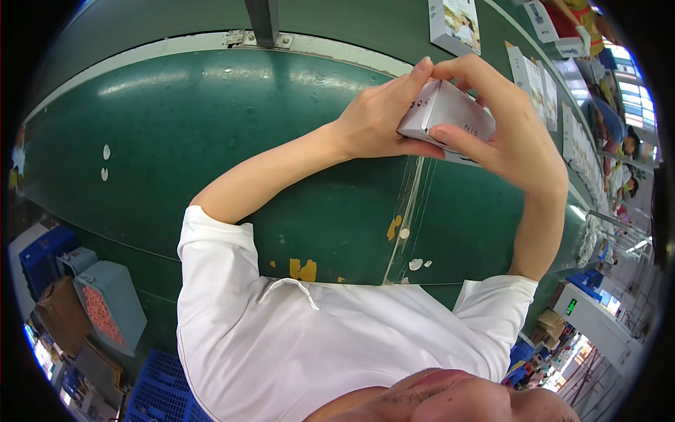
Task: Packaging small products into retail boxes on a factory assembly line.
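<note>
A small white carton [455,109] with dark print is held above the green work surface [295,190], toward its far right part. My left hand [383,116] is closed around its left end, thumb raised along the far edge. From the right, my right hand [503,123] grips it, thumb pressed on the near face and fingers bent over the far side. Those fingers partly cover the carton, so I cannot tell whether its far flap is open.
Beyond the pale rail, a picture-printed box [455,27] and several white boxes [531,77] line the far right. A metal post [264,21] rises at the back. Lower left are a grey bin [116,302] with pink pieces and a blue crate [162,383]. People work far right.
</note>
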The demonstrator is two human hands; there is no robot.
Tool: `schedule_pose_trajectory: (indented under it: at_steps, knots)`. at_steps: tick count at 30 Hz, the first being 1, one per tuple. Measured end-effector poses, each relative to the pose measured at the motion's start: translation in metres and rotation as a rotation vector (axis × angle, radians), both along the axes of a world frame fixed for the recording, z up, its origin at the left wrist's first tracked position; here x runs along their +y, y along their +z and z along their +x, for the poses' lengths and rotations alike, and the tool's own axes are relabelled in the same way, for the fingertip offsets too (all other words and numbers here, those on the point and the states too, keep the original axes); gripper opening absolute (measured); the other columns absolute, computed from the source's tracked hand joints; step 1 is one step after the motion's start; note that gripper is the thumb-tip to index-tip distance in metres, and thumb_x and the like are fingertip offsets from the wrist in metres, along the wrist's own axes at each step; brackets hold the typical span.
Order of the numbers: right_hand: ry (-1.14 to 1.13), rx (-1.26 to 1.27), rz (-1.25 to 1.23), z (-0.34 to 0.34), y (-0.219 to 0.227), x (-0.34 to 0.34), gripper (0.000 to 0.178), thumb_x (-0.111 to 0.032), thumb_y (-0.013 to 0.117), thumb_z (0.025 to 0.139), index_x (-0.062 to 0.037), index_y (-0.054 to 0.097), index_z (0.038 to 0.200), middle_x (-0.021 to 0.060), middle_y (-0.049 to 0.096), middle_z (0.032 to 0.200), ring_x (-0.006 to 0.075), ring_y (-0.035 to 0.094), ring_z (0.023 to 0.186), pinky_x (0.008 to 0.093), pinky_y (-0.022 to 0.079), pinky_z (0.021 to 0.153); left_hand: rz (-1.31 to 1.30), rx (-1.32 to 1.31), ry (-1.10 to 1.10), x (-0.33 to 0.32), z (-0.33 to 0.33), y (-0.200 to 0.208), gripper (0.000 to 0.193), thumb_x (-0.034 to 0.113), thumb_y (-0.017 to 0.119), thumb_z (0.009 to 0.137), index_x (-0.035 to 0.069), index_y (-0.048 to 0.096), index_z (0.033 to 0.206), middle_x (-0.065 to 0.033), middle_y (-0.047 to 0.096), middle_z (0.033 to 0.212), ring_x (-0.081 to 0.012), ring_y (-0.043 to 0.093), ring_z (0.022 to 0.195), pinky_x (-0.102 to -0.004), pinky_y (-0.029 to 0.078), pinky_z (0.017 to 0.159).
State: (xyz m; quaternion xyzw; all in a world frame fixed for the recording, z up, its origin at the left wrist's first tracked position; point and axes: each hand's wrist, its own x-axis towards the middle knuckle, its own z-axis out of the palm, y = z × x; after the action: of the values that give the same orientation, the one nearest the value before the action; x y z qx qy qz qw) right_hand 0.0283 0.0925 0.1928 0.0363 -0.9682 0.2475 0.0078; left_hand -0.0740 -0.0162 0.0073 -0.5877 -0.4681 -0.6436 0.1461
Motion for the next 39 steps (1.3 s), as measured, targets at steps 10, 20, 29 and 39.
schedule_pose_trajectory:
  at_steps: [10,20,29,39]
  knots:
    - [0.026,0.046,0.359,-0.003,0.012,-0.015,0.041,-0.016,0.077,0.078,-0.0080,0.060,0.114,0.0077,0.064,0.106,0.0336,0.064,0.090,0.0379,0.052,0.072,-0.061,-0.049,-0.043,0.001,0.001,-0.002,0.131,0.042,0.093,0.061,0.001,0.011,0.156,-0.0211,0.064,0.116,-0.0359,0.068,0.099,-0.0409,0.058,0.078]
    - [0.021,0.213,-0.072,0.003,-0.006,0.011,0.036,-0.017,0.074,0.082,-0.0041,0.065,0.114,0.0081,0.068,0.106,0.0232,0.065,0.094,0.0335,0.052,0.082,-0.691,-0.180,-0.051,-0.052,-0.005,0.012,0.109,0.033,0.090,0.066,0.008,0.027,0.150,-0.0192,0.059,0.128,-0.0386,0.062,0.111,-0.0447,0.054,0.088]
    - [-0.773,0.415,0.190,-0.077,-0.148,0.167,0.083,-0.060,0.069,0.080,-0.0038,0.049,0.137,0.0192,0.058,0.128,0.0329,0.061,0.113,0.0441,0.052,0.091,-0.657,0.051,0.923,-0.215,-0.093,0.083,0.068,0.021,0.085,0.075,0.002,0.056,0.133,-0.0164,0.066,0.118,-0.0342,0.065,0.104,-0.0407,0.052,0.090]
    - [-1.073,0.140,0.013,-0.160,-0.184,0.135,0.091,-0.050,0.075,0.065,-0.0001,0.041,0.133,0.0241,0.049,0.124,0.0400,0.054,0.112,0.0490,0.050,0.090,-1.132,0.257,1.399,-0.314,-0.197,0.021,0.072,0.032,0.075,0.083,0.008,0.046,0.144,-0.0178,0.049,0.141,-0.0392,0.053,0.121,-0.0465,0.046,0.098]
